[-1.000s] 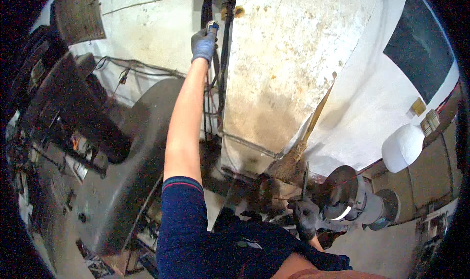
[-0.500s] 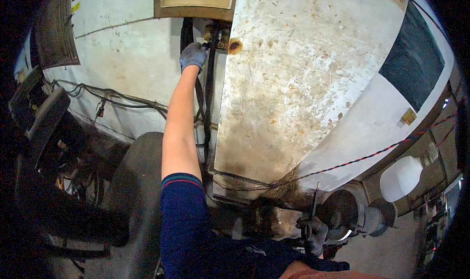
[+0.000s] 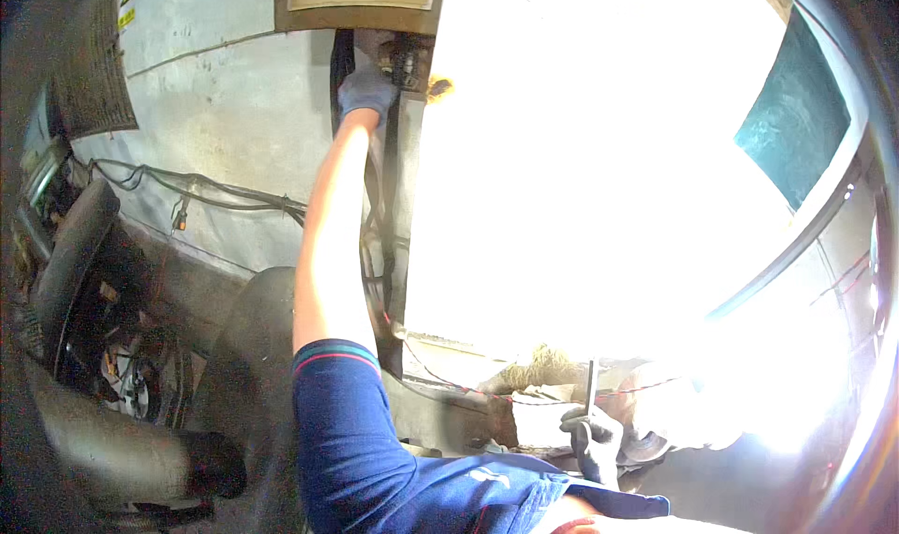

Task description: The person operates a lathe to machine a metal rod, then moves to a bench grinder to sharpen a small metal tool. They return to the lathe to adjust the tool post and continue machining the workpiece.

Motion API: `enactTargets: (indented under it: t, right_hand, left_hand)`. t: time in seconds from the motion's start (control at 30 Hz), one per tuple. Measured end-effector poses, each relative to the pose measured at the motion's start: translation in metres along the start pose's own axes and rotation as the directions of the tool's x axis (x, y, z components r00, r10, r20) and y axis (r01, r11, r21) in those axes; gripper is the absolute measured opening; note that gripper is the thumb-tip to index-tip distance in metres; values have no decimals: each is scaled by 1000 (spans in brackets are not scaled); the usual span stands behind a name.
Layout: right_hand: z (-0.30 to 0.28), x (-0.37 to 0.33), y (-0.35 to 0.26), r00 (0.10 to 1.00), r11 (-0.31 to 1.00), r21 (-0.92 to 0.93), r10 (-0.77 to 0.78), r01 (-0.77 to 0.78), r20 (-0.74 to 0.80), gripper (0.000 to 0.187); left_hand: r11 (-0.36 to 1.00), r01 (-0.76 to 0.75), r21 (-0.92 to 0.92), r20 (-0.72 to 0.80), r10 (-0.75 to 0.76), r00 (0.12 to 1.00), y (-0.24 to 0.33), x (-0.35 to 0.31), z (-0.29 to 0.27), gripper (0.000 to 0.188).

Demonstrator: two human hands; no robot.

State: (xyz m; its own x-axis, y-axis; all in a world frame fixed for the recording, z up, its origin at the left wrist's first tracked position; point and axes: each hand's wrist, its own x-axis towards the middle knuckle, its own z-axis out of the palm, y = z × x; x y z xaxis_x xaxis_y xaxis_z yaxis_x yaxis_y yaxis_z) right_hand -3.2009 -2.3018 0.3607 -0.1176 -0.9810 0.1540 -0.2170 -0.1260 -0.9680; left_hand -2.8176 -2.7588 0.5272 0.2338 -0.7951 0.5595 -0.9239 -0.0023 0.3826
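My left arm reaches up to a narrow recess beside black cables (image 3: 343, 61). On it, my left hand (image 3: 367, 92), in a blue-grey glove, is at the cables, next to a small metal fitting (image 3: 405, 68). Its fingers are blurred and partly hidden, so their grip cannot be made out. Lower right, my right hand (image 3: 596, 437), also gloved, is closed round a thin upright rod (image 3: 592, 389). The rod's exact kind is unclear. A large panel (image 3: 562, 178) right of the recess is washed out by glare.
Cables (image 3: 215, 185) run along the pale wall (image 3: 215, 122) at left. Below them are a dark rounded casing (image 3: 245, 347) and a thick pipe-like part (image 3: 122, 431). A twisted red-and-black wire (image 3: 459, 385) crosses below the panel. Strong light (image 3: 791, 422) floods the lower right.
A very bright light has come up from the right, whitening the panel and the area by my right hand. My left hand has shifted slightly left, off the fitting. The rod stays in my right hand.
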Motion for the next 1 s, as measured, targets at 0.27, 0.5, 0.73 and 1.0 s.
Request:
enactTargets:
  t: [0.27,0.5,0.73,1.0]
  right_hand:
    - [-9,7,0,975,950,-229,-191,214,118,24]
    - [-33,-29,37,998,968,-251,10,-24,-55,12]
    - [-80,-120,119,714,716,-78,670,-694,-204,22]
    - [-210,-240,256,493,483,-175,677,-858,-547,50]
  left_hand:
    - [996,-42,-76,15,43,999,26,14,19,41]
    - [944,-302,-135,29,308,951,18,56,97,40]
    - [951,-279,-131,-5,281,960,11,49,90,39]
    - [907,-290,-304,-260,214,942,25,-85,-19,39]
